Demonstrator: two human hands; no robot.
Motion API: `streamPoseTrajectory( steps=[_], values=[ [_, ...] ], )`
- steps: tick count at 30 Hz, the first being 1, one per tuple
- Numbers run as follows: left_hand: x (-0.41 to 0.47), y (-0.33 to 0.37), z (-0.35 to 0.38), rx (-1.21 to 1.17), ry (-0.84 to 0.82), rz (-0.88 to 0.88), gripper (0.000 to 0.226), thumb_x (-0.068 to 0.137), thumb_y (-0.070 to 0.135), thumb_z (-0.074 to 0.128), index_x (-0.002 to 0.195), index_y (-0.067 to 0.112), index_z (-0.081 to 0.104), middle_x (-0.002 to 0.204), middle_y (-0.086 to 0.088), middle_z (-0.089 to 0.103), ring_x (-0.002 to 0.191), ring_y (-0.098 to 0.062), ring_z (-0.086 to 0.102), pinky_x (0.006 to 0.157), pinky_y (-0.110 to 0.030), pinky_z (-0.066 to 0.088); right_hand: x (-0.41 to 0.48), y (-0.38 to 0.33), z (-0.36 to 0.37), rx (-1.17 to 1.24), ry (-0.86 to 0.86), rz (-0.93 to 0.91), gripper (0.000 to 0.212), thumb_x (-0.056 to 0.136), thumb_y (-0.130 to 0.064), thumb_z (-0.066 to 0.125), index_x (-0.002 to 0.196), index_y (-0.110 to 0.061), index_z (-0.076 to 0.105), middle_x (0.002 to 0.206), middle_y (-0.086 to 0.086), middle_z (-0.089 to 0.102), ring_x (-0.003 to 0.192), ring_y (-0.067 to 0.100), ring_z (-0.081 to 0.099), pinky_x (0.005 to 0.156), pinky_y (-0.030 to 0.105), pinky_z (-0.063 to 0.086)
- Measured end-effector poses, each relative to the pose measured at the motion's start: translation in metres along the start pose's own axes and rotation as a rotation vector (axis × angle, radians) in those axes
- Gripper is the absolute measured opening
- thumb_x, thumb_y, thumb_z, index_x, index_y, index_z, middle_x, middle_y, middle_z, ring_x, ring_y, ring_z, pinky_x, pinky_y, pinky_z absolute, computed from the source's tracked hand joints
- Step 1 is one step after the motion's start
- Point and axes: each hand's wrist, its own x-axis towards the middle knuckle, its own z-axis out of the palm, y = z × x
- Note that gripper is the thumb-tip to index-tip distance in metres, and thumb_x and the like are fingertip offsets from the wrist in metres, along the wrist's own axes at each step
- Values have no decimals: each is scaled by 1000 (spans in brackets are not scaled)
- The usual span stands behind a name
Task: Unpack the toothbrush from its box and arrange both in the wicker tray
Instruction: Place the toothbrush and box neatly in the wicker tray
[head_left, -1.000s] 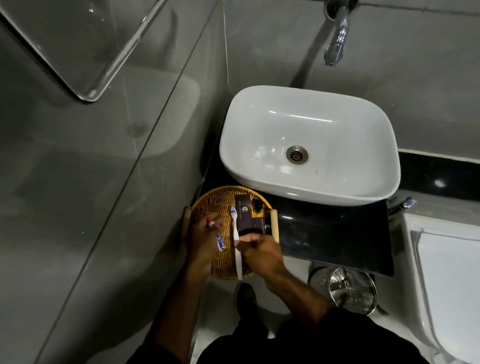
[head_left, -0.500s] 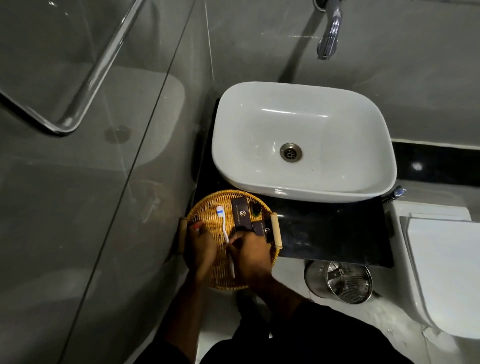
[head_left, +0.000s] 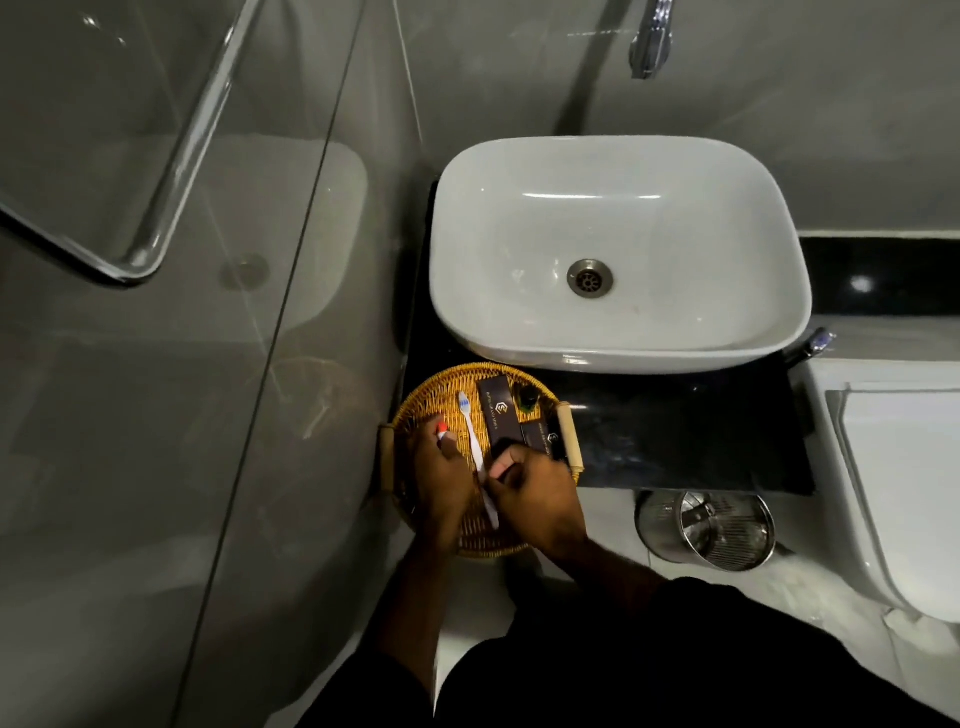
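Right hand (head_left: 535, 499) at lower centre of the frame: grip narrow, fingers curled onto the near end of the long dark-brown cardboard box (head_left: 496, 413) and against the handle of the white plastic toothbrush with blue bristles (head_left: 475, 452); can't tell which of the two it actually pinches. Left hand (head_left: 441, 483) just left of it, grip closed around a small white tube with a red cap (head_left: 442, 429), cap poking out above the knuckles. Toothbrush lies flat in the round woven wicker tray (head_left: 426, 400), head toward the white ceramic basin (head_left: 618, 249), box right beside it, a smaller dark box (head_left: 543, 439) to the right. Tray sits on the black glossy worktop (head_left: 675, 441). Versus half a second ago: toothbrush and box in the same spot, right hand now lower on the brush handle, left hand barely shifted.
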Motion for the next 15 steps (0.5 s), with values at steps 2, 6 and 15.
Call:
streamPoseTrajectory(
  steps=[2, 6, 15],
  values=[
    [2, -1, -1, -14, 22, -25, 37, 105, 21, 38, 139, 14, 51, 146, -11, 48, 134, -30, 46, 107, -41, 40, -5, 7, -5, 42, -12, -10, 18, 94, -38, 68, 104, -22, 70, 97, -3, 73, 91, 16, 71, 76, 23, 56],
    [4, 0, -2, 96, 66, 11, 37, 105, 28, 40, 134, 16, 57, 139, -8, 56, 127, -28, 54, 102, -40, 44, -14, 17, -14, 111, -37, 23, 9, 92, -34, 72, 93, -30, 65, 89, -6, 69, 86, 13, 68, 76, 24, 57],
    [-3, -9, 6, 218, 211, 77, 39, 103, 32, 46, 136, 17, 58, 139, -11, 54, 126, -29, 54, 101, -41, 48, -25, 21, -38, 226, 41, -75, 12, 86, -27, 79, 82, -29, 68, 76, -1, 71, 78, 21, 71, 62, 26, 58]
  ],
)
